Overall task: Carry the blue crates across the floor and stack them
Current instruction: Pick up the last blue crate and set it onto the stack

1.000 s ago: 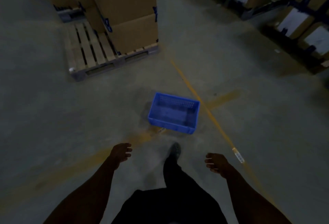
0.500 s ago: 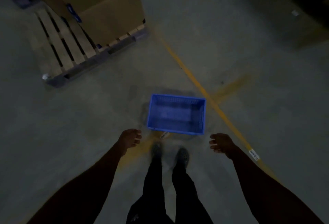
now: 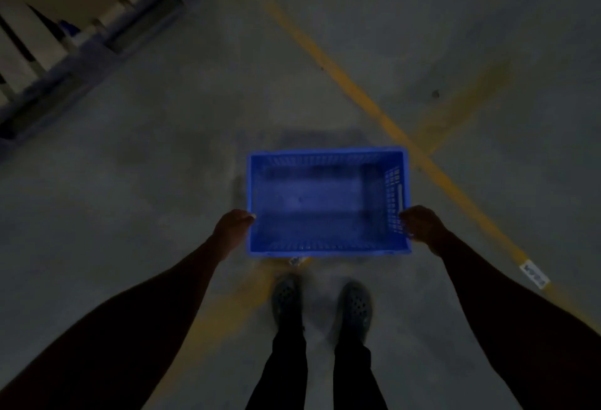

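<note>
A: Crate position?
B: Blue crate on floor, 12 o'clock of both shoes.
A: Hands?
B: Left hand curled on crate's 9 o'clock wall; right hand gripping 3 o'clock rim.

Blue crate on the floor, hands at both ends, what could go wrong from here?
1. The left hand and right hand sit at the blue crate's short ends near the front corners, not centred, so it may tip away when lifted.
2. The lighting is dim, and the pallet corner lies close on the left, a likely trip point while carrying.
</note>
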The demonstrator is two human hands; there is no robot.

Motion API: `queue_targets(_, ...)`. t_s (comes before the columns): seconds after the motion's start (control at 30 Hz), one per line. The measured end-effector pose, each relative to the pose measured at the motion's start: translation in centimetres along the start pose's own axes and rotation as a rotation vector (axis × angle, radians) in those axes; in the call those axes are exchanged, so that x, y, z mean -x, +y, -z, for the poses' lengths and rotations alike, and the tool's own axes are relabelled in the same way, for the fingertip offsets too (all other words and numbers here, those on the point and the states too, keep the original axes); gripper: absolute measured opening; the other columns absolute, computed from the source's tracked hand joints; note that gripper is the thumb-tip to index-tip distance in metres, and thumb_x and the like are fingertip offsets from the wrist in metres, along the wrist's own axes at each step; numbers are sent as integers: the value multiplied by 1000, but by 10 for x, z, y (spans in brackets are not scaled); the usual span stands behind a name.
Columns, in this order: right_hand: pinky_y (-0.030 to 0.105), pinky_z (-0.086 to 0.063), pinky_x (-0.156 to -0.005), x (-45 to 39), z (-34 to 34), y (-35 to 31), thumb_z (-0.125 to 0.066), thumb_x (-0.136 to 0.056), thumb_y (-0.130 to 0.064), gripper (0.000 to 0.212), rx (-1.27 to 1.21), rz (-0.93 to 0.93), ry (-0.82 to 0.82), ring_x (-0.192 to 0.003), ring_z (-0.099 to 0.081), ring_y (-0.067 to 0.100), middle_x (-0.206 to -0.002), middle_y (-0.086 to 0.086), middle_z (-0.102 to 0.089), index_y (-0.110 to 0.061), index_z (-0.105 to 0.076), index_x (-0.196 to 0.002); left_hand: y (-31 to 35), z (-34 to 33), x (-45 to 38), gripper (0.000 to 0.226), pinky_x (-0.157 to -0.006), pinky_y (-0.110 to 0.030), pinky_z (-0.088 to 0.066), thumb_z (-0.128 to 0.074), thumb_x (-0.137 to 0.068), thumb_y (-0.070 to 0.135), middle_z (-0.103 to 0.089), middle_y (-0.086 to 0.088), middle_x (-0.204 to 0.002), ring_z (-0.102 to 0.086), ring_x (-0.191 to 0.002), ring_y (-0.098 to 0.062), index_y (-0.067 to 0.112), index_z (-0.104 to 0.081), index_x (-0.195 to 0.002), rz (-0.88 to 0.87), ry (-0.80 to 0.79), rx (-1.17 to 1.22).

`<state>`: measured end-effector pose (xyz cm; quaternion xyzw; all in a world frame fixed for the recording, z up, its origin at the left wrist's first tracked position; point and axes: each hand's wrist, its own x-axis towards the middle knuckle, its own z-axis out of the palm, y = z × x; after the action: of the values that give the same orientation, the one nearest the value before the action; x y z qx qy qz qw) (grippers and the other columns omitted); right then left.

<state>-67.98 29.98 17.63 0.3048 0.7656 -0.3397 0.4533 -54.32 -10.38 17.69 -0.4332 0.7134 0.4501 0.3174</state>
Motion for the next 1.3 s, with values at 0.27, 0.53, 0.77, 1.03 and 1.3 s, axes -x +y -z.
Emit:
queue_targets(0.27, 47, -45, -97, -139, -26, 28, -72, -86, -41, 74, 125, 73, 279, -122, -54, 42, -138, 27, -51, -1, -45, -141, -41, -39, -162, 94, -105, -44, -45, -73, -74, 64, -50, -19, -142, -53, -126, -37, 12, -40, -146, 73, 186, -58)
queue_targets(0.53, 48, -57, -76, -217, -27, 49, -78, -77, -40, 24, -158, 125, 296, -73, -66, 31, -86, 15, -71, -18, -68, -82, -48, -53, -211, 22, -56, -27, -48, -70, -93, 35, -65, 6, -56, -60, -52, -6, 23, -65, -74, -141, 230, 252)
queue_targets(0.77, 26, -44, -44, -200, -33, 17, -56, -101, -29, 31, -332, 129, 113, -46, -55, 17, -59, 4, -58, -9, -57, -78, -36, -64, -222, 37, -34, -19, -35, -60, -100, 30, -51, 4, -42, -44, -31, -10, 11, -52, -69, 1, 74, 538)
queue_targets(1.03, 28, -28, -43, -180, -29, 11, -62, -97, -30, 38, -339, 32, 183, -41, -33, 17, -59, 4, -36, -16, -41, -68, -36, -59, -209, 36, -36, -11, -20, -51, -100, 19, -35, 7, -34, -28, -25, -9, 15, -45, -64, 98, 117, 522)
queue_targets(1.3, 20, -24, -37, -83, 11, 10, -59, -91, -21, 29, -343, -30, 115, -44, -25, 17, -60, 4, -31, -18, -39, -70, -7, -12, -105, 29, -32, -12, -23, -55, -97, 9, -39, 5, -34, -32, -24, -8, 8, -51, -69, 87, 98, 423)
